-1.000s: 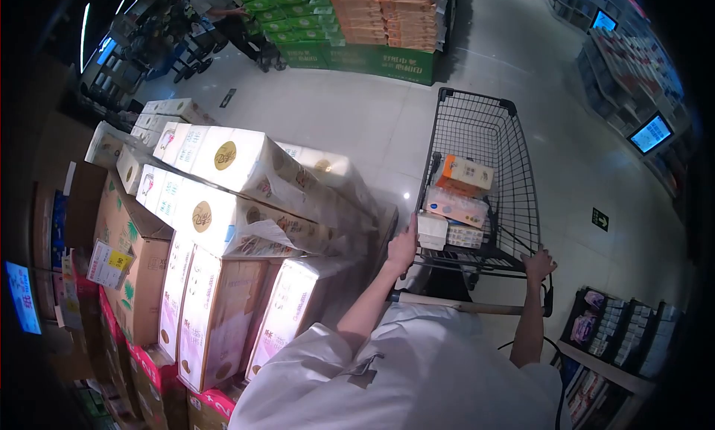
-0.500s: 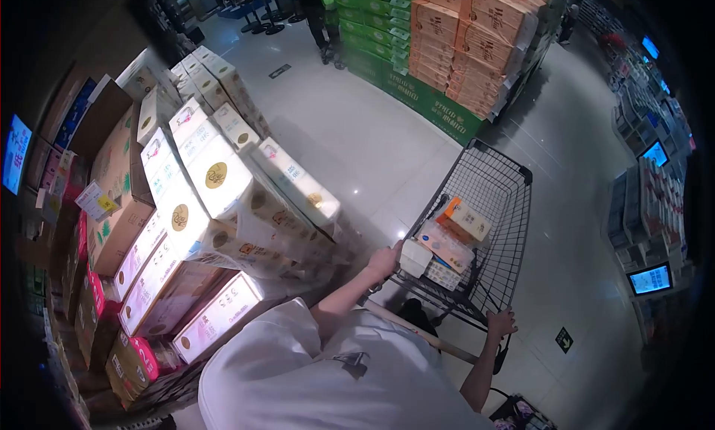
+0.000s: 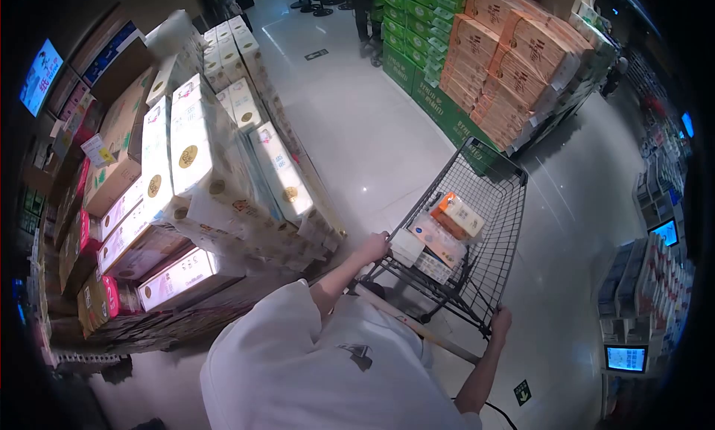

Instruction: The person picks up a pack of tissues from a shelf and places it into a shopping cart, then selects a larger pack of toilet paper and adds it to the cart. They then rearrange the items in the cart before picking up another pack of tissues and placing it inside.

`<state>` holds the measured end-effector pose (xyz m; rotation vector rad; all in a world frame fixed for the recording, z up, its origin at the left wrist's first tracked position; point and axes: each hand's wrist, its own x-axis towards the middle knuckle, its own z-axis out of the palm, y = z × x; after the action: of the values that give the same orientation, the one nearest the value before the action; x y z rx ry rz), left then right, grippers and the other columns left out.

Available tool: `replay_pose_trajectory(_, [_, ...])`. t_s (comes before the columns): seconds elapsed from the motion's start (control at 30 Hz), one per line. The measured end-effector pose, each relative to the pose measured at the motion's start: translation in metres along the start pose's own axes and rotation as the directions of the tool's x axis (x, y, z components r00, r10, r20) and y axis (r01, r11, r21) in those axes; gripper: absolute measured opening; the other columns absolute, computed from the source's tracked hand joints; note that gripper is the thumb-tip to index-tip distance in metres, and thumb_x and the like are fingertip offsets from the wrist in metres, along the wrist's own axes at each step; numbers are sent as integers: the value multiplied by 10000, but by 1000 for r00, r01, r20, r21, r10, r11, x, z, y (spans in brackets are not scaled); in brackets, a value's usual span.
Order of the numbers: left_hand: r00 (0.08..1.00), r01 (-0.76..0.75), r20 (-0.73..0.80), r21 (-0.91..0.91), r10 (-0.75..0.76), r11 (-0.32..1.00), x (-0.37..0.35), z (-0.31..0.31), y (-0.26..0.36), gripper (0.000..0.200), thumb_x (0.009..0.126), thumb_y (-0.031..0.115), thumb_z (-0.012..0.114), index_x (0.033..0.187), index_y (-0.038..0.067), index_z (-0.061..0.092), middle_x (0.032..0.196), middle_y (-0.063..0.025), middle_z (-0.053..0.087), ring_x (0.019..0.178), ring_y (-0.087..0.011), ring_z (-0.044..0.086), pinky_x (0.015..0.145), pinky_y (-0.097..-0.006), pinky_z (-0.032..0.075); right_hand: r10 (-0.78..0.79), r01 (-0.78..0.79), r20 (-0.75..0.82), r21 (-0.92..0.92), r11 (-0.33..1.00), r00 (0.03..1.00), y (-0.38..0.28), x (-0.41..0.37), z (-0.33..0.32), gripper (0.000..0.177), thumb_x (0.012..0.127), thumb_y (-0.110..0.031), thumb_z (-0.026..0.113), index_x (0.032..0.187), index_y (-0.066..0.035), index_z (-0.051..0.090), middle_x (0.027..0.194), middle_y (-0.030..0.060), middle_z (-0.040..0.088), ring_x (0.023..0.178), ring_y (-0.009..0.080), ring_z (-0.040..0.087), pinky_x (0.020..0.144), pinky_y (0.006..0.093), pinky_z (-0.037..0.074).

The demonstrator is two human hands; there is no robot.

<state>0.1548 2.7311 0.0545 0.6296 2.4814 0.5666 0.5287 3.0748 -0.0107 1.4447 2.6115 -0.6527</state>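
Note:
A dark wire shopping cart stands in front of me. My left hand is closed on the rim at its near left corner. At the near right corner, my right hand wraps its fingers round the frame. Inside the basket lie an orange-and-white package, a pale pink package, a white package and a small patterned package. The cart's pale handle bar runs between my body and the basket.
Stacked white tissue packs rise close on the left, above cardboard boxes. Ahead are orange packs and green packs on a green base. A person's legs show farther off. Shelves with a lit screen line the right.
The view has turned and advanced slightly, so the orange and green stacks sit farther right. Both hands keep their hold on the cart, and the floor arrow sign has slid lower.

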Motion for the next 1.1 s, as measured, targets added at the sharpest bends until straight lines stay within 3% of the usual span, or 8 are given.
replay_pose_trajectory(0.13, [993, 109, -49, -30, -110, 994, 22, 2, 3, 394, 943, 351, 536, 1135, 23, 642, 959, -252, 690, 931, -432, 665, 856, -504, 535, -27, 29, 92, -17, 999, 995, -23, 45, -27, 221, 885, -101, 590, 1051, -2, 697, 995, 229, 685, 994, 392, 646, 860, 469, 503])
replay_pose_trajectory(0.23, [986, 164, 1, -4, -164, 986, 41, -1, 2, 466, 947, 445, 478, 1211, 95, 634, 1062, -207, 693, 1007, -380, 661, 892, -480, 508, -189, 190, -34, 49, 981, 981, -12, 89, -8, 179, 849, -77, 644, 980, 32, 697, 927, 249, 685, 909, 401, 662, 814, 461, 507])
replay_pose_trajectory(0.63, [965, 250, -63, -62, -254, 966, 105, -18, 0, 430, 849, 325, 575, 1179, 58, 646, 1034, -227, 687, 990, -400, 652, 892, -484, 507, -283, 295, 121, -95, 951, 951, -114, 226, -47, 189, 820, -9, 575, 976, 29, 675, 920, 250, 652, 923, 424, 632, 803, 486, 503])
replay_pose_trajectory(0.77, [936, 318, -126, -107, -330, 942, 130, -27, -2, 377, 845, 264, 573, 1148, 57, 659, 999, -227, 690, 967, -408, 653, 886, -485, 510, -248, 247, 198, 30, 968, 948, -168, 262, -65, 566, 768, 35, 537, 1323, -75, 544, 1059, 198, 694, 1023, 365, 658, 864, 457, 520])
replay_pose_trajectory(0.8, [934, 316, -129, -126, -332, 940, 135, -28, 1, 369, 833, 254, 575, 1131, 54, 659, 995, -232, 690, 964, -413, 655, 876, -495, 513, -254, 259, 279, 22, 966, 926, -173, 279, -69, 707, 762, 36, 531, 1439, -135, 423, 1139, 177, 688, 1090, 337, 648, 912, 442, 514])
replay_pose_trajectory(0.93, [923, 328, -151, -168, -353, 930, 157, -46, -2, 358, 803, 230, 584, 1105, 53, 660, 979, -245, 689, 962, -425, 658, 857, -514, 521, -340, 355, 301, 5, 935, 891, -202, 326, -58, 693, 756, 30, 535, 1422, -131, 430, 1176, 187, 667, 1117, 333, 634, 951, 445, 492])
replay_pose_trajectory(1.03, [904, 368, -159, -185, -398, 911, 171, -56, -4, 361, 798, 221, 589, 1113, 58, 658, 969, -247, 689, 961, -423, 661, 856, -513, 523, -448, 452, 208, 33, 891, 869, -231, 345, -63, 720, 723, 37, 523, 1411, -157, 438, 1031, 172, 695, 954, 357, 669, 855, 449, 521])
replay_pose_trajectory(1.1, [892, 383, -184, -182, -414, 906, 185, -59, -11, 359, 797, 215, 591, 1114, 61, 657, 971, -243, 691, 961, -416, 664, 858, -511, 523, -393, 407, 292, 14, 914, 872, -250, 367, -61, 637, 803, -20, 586, 1410, -134, 431, 1083, 180, 682, 1030, 344, 655, 881, 450, 512])
